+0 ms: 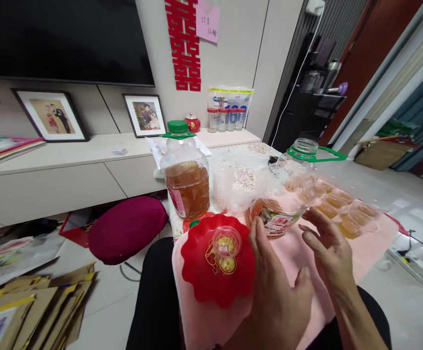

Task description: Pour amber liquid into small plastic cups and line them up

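My left hand [279,287] is beside the near left of an open plastic jug [295,187], fingers straight and thumb apart. On the jug's near right is my right hand [329,250], also open, its fingers slightly bent. Whether the fingertips touch the jug I cannot tell. The jug stands upright with a green handle ring, no cap and amber liquid low down. A red scalloped plate [211,282] lies left of my left hand, bearing a small clear plastic cup [227,242]. To the right, several clear cups [357,214] hold amber liquid.
A fuller jug with a green cap [187,184] stands behind the plate. Near it is a stack of clear cups [223,187]. A pink cloth [211,323] covers the near table. Left are a maroon stool [127,228] and flattened cardboard [47,306] on the floor.
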The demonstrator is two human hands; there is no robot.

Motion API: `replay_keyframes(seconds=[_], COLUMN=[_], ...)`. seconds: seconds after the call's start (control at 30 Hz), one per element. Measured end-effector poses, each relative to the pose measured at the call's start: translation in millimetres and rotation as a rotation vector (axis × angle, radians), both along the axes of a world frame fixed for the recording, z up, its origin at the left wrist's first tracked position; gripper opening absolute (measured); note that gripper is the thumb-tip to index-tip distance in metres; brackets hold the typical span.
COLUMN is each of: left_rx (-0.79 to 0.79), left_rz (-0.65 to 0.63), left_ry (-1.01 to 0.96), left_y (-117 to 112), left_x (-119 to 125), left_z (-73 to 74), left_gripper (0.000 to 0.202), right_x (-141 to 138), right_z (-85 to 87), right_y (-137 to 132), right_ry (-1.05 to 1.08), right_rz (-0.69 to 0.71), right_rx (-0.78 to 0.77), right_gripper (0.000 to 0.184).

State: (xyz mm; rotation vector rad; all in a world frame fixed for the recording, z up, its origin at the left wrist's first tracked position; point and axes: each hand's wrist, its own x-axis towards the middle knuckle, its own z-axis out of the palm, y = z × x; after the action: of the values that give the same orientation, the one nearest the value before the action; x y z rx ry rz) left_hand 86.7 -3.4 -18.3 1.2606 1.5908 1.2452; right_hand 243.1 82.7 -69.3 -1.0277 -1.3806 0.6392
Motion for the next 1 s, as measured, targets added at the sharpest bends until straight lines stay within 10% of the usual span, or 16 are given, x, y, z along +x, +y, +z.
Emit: replay_keyframes(seconds=[0.5, 1.0], left_rx=[-0.173, -0.029], left_rz=[0.09, 0.116], left_ry=[0.114, 0.21], left_y=[37, 33], left_x=[22, 27], left_z=[-7.1, -39.4], left_gripper=[0.104, 0.097], right_x=[17, 22], right_z=[2.3, -14.4], right_y=[75, 89], right_ry=[0.067, 0.09], right_rz=[0.686, 0.742], right_rx=[-0.312, -0.247], right_gripper=[0.113, 0.106])
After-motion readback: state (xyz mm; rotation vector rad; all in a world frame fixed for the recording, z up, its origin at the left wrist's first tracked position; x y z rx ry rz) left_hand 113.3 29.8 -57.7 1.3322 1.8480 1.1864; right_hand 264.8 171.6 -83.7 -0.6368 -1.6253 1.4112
